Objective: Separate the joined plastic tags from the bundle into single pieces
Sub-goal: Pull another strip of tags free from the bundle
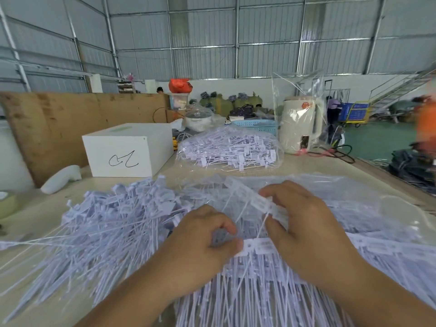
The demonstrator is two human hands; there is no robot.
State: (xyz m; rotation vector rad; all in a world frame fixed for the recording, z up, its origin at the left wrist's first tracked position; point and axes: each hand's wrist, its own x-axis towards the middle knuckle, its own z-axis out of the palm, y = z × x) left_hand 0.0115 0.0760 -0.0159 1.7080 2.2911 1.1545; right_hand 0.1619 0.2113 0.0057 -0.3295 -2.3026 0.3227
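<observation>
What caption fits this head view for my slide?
Both hands, left and right, pull a joined strip apart over heaped tags.

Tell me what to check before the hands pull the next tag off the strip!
1. Left hand pinches the end of the joined tag strip: ok.
2. Right hand holds the strip further along: ok.
3. Just one tag sits between the hands: cannot tell, fingers cover it.
4. Thin tails hang free of the loose tag pile on the left: cannot tell, they cross.
5. Room on the table for singles: ok.
6. Clear bag of tags stays out of the way behind: ok.
</observation>
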